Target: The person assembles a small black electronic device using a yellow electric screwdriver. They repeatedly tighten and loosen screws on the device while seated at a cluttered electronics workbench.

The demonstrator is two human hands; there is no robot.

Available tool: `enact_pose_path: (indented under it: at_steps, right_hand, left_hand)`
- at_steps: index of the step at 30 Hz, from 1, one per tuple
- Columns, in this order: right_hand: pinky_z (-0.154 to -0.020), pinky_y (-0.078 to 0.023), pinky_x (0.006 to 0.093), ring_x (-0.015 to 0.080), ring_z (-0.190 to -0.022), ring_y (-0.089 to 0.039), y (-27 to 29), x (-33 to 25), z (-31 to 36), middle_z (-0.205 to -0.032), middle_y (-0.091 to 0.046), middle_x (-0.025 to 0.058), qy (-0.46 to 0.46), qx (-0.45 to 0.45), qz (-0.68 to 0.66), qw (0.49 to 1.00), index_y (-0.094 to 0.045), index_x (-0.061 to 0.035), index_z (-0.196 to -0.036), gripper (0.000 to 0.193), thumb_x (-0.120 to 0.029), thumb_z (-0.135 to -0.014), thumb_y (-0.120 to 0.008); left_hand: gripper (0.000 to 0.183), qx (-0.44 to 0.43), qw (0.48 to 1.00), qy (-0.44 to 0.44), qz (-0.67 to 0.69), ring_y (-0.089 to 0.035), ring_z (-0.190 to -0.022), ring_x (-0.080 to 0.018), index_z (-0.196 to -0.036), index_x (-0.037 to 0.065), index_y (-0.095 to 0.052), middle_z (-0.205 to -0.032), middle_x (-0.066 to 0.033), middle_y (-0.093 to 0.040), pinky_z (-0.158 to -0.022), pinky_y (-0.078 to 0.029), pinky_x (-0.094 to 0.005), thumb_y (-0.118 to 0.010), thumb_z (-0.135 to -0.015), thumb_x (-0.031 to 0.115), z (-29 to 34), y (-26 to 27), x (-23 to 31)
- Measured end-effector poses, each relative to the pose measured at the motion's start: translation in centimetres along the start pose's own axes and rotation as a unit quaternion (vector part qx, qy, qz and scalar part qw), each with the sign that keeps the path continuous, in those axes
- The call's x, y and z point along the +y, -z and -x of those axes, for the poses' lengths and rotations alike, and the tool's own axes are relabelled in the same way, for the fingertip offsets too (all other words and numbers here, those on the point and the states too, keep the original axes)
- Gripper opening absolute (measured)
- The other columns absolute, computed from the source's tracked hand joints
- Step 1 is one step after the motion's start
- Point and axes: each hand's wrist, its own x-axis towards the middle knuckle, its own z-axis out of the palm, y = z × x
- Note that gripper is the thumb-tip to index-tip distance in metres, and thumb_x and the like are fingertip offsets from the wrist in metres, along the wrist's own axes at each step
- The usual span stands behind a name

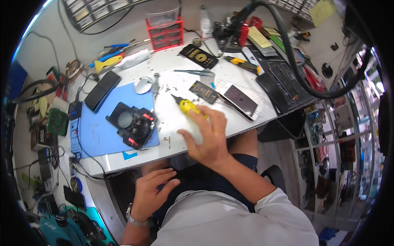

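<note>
My right hand (208,139) reaches over the front of the white table, thumb spread wide from the fingers. Its fingertips lie at the back end of a yellow tool (188,107) with a dark pointed tip, partly hidden by the hand. My left hand (154,190) rests on my lap below the table edge, fingers stretched out, holding nothing. Beyond the yellow tool is a dark flat phone part (203,92). To its right a white-fronted phone (240,101) lies on bubble wrap (259,98). A black clamp-like fixture (133,125) stands on the blue mat (96,141).
A black phone (102,91) and a round metal dish (143,85) lie left. Tweezers (193,72), a black phone with a gold emblem (199,56) and a yellow-black screwdriver (242,64) lie farther back. A red drawer box (165,35) stands behind; a thick black cable (293,69) arches over the right.
</note>
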Motion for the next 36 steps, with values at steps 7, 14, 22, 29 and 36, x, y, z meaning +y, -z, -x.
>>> enact_pose_path:
  at_steps: [7, 14, 22, 29, 36]
  right_hand:
    - [-0.082, -0.057, 0.0427, 0.0333, -0.093, -0.07, 2.2, -4.1, 6.2, -0.107, -0.074, 0.0133, 0.015, -0.044, -0.217, 0.975, -0.077, -0.0013, -0.128, 0.041, -0.006, -0.091, -0.095]
    - [-0.077, -0.056, 0.0479, 0.0369, -0.086, -0.069, 5.2, 3.4, 14.3, -0.091, -0.072, 0.0154, -0.193, -0.074, -0.052, 0.977, -0.077, -0.0014, -0.107, 0.018, -0.007, -0.095, -0.089]
    - [-0.129, -0.028, 0.0694, 0.0566, -0.158, -0.038, 7.6, 9.1, 21.0, -0.17, -0.042, 0.0358, -0.425, -0.223, 0.27, 0.835, -0.062, -0.005, -0.155, 0.07, -0.038, -0.099, -0.089]
    - [-0.132, -0.024, 0.0713, 0.057, -0.162, -0.034, 6.7, 9.7, 20.0, -0.172, -0.04, 0.0358, -0.445, -0.229, 0.271, 0.822, -0.061, -0.0087, -0.157, 0.073, -0.036, -0.096, -0.092]
    - [-0.128, -0.027, 0.0723, 0.0546, -0.159, -0.037, 6.7, 9.6, 20.2, -0.17, -0.042, 0.0357, -0.42, -0.221, 0.286, 0.833, -0.061, -0.0064, -0.155, 0.073, -0.039, -0.097, -0.09]
  left_hand:
    - [0.042, 0.294, 0.923, -0.171, -0.179, -0.081, -0.113, -0.0299, -0.134, -0.001, -0.083, -0.138, -0.0228, -0.078, -0.092, -0.066, -0.0397, -0.094, -0.095, 0.01, -7.7, 7.5, 5.4]
    - [0.042, 0.22, 0.915, -0.196, -0.276, -0.076, -0.091, -0.0225, -0.12, 0.003, -0.09, -0.112, -0.014, -0.081, -0.078, -0.06, -0.0338, -0.104, -0.086, 0.024, -11.4, 10.3, 3.9]
    - [0.042, 0.166, 0.951, -0.174, -0.193, -0.076, -0.089, -0.0185, -0.126, 0.001, -0.089, -0.105, -0.0115, -0.083, -0.082, -0.059, -0.0314, -0.101, -0.09, 0.019, -11.9, 11.2, 2.1]
    - [0.036, 0.151, 0.941, -0.195, -0.233, -0.078, -0.093, -0.0215, -0.128, 0.0, -0.088, -0.11, -0.0132, -0.084, -0.085, -0.059, -0.0338, -0.096, -0.093, 0.01, -11.8, 11.2, 2.2]
    - [0.037, 0.132, 0.943, -0.204, -0.227, -0.079, -0.098, -0.0252, -0.129, 0.002, -0.087, -0.116, -0.0138, -0.084, -0.089, -0.06, -0.0352, -0.091, -0.093, 0.004, -11.7, 11.2, 2.5]
